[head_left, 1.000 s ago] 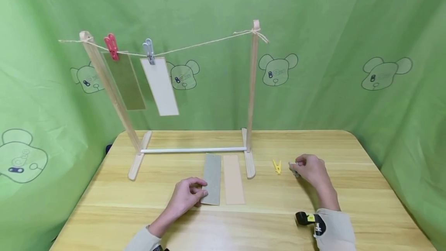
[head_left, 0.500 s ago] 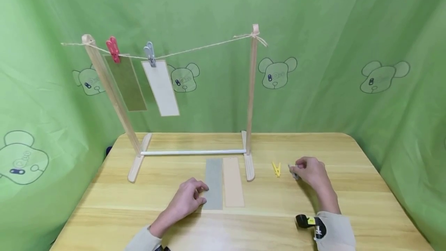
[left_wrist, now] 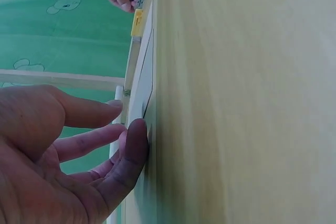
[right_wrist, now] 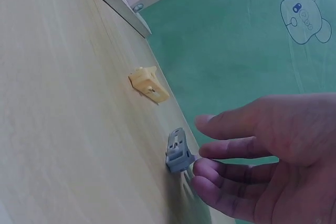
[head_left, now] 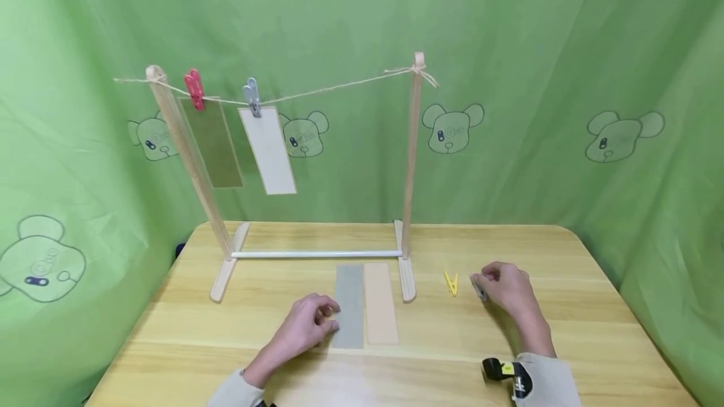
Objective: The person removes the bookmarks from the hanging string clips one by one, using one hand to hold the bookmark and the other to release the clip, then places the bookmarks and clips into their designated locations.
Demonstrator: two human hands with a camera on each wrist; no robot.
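My left hand point(head_left: 305, 326) rests at the left edge of a grey card point(head_left: 349, 309) lying flat on the table. In the left wrist view its thumb and fingers are loosely bent and apart, with nothing between them. A peach card point(head_left: 381, 303) lies just right of the grey one. My right hand point(head_left: 509, 287) is beside a grey clothespin point(right_wrist: 178, 150) on the table. The right wrist view shows relaxed fingers at the clothespin's end, not wrapped round it; whether they touch it I cannot tell. A yellow clothespin point(head_left: 451, 283) lies left of that hand.
A wooden stand point(head_left: 411, 162) carries a string point(head_left: 334, 87). On it hang an olive card point(head_left: 213, 146) under a red clothespin point(head_left: 195, 89) and a white card point(head_left: 268, 152) under a blue-grey clothespin point(head_left: 252, 98). A white rod point(head_left: 317, 255) joins the feet.
The grey card's edge, earlier at my left fingertips and slightly raised, now lies flat, and those fingers have loosened. The head view has shifted, so everything sits lower. My right hand has barely moved.
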